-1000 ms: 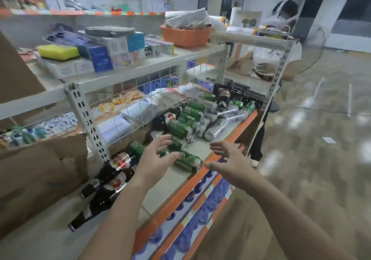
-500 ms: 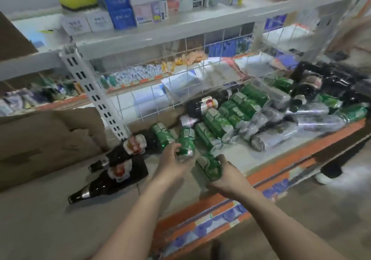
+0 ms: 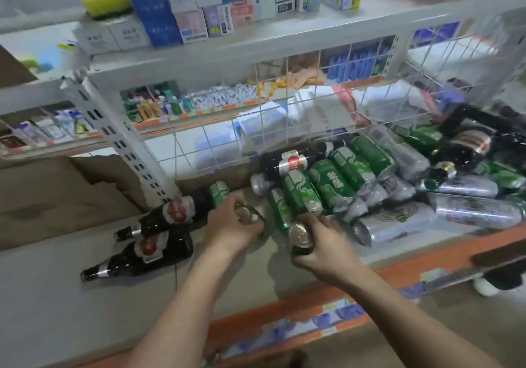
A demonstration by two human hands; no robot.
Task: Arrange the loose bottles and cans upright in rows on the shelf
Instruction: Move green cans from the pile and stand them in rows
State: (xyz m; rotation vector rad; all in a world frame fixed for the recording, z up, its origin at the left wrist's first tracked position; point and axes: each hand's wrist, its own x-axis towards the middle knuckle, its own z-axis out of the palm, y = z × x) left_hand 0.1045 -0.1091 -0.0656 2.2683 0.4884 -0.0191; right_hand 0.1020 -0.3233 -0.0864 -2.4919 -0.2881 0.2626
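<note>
On the grey shelf board [image 3: 57,296], close behind its orange front edge, two green cans are held at once, just left of the heap of cans [image 3: 341,185] lying on their sides. Each should be brought fully vertical and set flat on bare board — clear of the two brown bottles [image 3: 148,251] lying nearby — so that a straight row can be begun against the wire back panel [image 3: 199,151]; a tilted base would probably let a can topple. The left hand [image 3: 227,228] is curled round the first green can [image 3: 247,214], silver top turned upward. The right hand [image 3: 324,246] is wrapped round the second green can [image 3: 299,236], likewise top-up. Both forearms are reached in from below.
</note>
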